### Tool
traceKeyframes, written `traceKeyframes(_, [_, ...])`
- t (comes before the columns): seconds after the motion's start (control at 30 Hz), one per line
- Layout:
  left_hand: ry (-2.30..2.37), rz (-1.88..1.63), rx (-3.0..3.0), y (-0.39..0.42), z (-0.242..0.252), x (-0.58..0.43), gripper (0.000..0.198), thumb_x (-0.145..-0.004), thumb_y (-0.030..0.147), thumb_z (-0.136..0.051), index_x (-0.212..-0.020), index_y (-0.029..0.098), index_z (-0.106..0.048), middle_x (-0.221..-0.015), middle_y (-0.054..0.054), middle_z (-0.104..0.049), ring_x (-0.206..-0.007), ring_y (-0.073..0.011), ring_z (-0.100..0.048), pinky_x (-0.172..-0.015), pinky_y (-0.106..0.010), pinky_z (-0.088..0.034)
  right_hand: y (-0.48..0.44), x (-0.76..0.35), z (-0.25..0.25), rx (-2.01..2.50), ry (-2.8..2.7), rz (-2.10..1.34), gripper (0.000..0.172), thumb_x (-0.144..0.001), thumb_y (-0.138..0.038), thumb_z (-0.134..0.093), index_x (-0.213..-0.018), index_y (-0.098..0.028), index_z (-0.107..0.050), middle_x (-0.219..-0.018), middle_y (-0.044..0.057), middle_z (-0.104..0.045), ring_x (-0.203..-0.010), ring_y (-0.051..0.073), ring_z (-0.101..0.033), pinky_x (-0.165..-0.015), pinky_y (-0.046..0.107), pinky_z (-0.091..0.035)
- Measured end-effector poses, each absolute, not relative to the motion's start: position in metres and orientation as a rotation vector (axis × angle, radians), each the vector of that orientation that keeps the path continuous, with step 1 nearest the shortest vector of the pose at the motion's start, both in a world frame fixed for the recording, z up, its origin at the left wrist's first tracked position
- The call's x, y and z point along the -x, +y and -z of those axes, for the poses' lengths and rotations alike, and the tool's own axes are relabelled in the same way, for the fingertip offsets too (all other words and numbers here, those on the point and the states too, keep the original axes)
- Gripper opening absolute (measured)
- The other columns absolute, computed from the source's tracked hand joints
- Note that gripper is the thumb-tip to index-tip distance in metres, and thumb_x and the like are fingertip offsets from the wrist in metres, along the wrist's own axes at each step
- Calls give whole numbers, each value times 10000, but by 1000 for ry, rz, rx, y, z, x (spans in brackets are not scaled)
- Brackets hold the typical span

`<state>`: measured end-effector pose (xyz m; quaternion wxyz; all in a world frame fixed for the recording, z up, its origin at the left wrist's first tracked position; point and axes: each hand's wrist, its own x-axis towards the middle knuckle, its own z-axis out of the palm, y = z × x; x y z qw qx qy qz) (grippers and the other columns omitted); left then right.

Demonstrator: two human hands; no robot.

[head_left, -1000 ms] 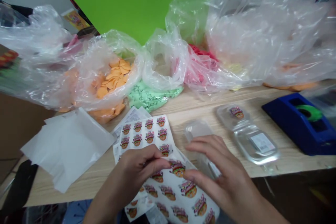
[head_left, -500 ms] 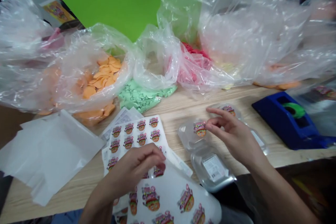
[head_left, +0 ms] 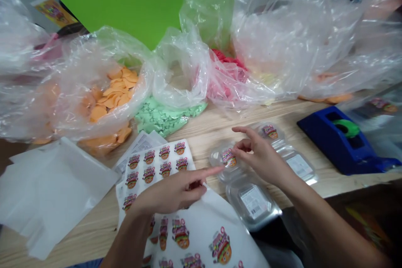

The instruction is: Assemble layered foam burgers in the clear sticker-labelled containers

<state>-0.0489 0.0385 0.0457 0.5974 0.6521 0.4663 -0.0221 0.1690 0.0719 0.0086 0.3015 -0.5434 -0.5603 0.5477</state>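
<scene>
A clear plastic clamshell box point(head_left: 230, 199) lies opened out on the table, with a barcode label inside its nearer half. On its far half is a burger-character sticker point(head_left: 229, 158). My right hand point(head_left: 259, 155) has thumb and fingertip pinched together at the sticker's right edge, index finger raised. From the left, my left hand point(head_left: 180, 188) stretches its index finger toward the sticker's lower edge. Its thumb and curled fingers grip the corner of a curled sticker sheet point(head_left: 201, 226). Under that lies another sticker sheet point(head_left: 157, 184) with rows of the same print.
A second opened clamshell point(head_left: 284, 144) with a sticker lies behind my right hand. At right stands a blue tape dispenser point(head_left: 342, 142). Clear bags of orange pieces point(head_left: 116, 92), green pieces point(head_left: 169, 115) and red pieces point(head_left: 228, 71) line the back. White backing sheets point(head_left: 59, 197) lie left.
My left hand has moved right, with its index finger now stretched to the sticker. My right hand stays at the sticker's edge. The view has shifted slightly.
</scene>
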Motion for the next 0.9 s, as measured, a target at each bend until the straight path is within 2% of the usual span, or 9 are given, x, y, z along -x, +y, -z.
traceKeyframes(0.1, [1014, 106, -1505, 45, -39, 45, 513, -828, 247, -407, -1325, 325, -307, -568, 46, -372, -485, -103, -294, -462, -199, -253, 68, -165, -6, 1515, -1629, -1269, 435, -765, -189, -518, -1180, -194, -391, -689, -19, -564, -614, 139, -528, -606, 275, -422])
traceKeyframes(0.2, [1006, 112, -1563, 48, -36, 42, 544, -813, 235, -430, -1333, 317, -291, -536, 54, -340, -464, -103, -265, -453, -206, -238, 63, -159, -5, 1600, -1938, -916, 424, -788, -184, -507, -1203, -200, -421, -739, 17, -569, -725, 191, -544, -704, 347, -429])
traceKeyframes(0.27, [1018, 94, -1605, 48, -35, 39, 521, -817, 224, -427, -1320, 314, -324, -561, 48, -355, -485, -101, -292, -466, -208, -241, 60, -155, -5, 1718, -2074, -647, 469, -778, -226, -543, -1227, -157, -426, -852, 87, -566, -836, 253, -535, -760, 412, -415])
traceKeyframes(0.33, [1056, 31, -1571, 45, -34, 38, 532, -824, 219, -421, -1334, 305, -294, -607, 43, -386, -515, -97, -324, -485, -207, -255, 57, -154, -4, 1837, -2071, -505, 534, -776, -303, -555, -1244, -95, -406, -968, 163, -534, -916, 303, -517, -769, 436, -416])
traceKeyframes(0.43, [1161, -124, -1352, 40, -26, 37, 663, -825, 225, -422, -1384, 266, -69, -679, 43, -404, -536, -86, -327, -501, -203, -275, 50, -158, 0, 1880, -2016, -631, 436, -830, -402, -453, -1131, -90, -505, -944, 163, -545, -899, 286, -540, -751, 398, -436])
traceKeyframes(0.5, [1179, -185, -1221, 37, -20, 36, 695, -823, 245, -430, -1385, 246, -21, -722, 37, -410, -539, -80, -318, -487, -198, -271, 46, -162, 2, 1837, -2011, -784, 369, -848, -433, -403, -976, -141, -589, -859, 119, -568, -837, 252, -561, -736, 371, -439])
traceKeyframes(0.6, [1132, -201, -1156, 36, -16, 32, 618, -820, 283, -443, -1366, 239, -156, -761, 28, -426, -534, -73, -311, -458, -195, -250, 40, -165, 3, 1802, -1972, -856, 340, -832, -445, -427, -903, -169, -613, -823, 94, -579, -802, 233, -565, -723, 361, -435])
traceKeyframes(0.77, [1172, -271, -1094, 38, -20, 25, 500, -809, 294, -467, -1275, 208, -308, -807, 24, -444, -524, -61, -307, -451, -191, -240, 35, -161, -1, 1732, -1940, -849, 280, -837, -328, -458, -1000, -145, -593, -911, 108, -583, -881, 241, -543, -789, 386, -424])
traceKeyframes(0.9, [1169, -339, -1028, 37, -18, 27, 412, -809, 313, -475, -1191, 203, -365, -787, 29, -439, -524, -59, -320, -438, -188, -223, 34, -158, 1, 1738, -1862, -877, 359, -804, -346, -513, -1072, -109, -552, -954, 126, -563, -915, 253, -525, -798, 391, -437])
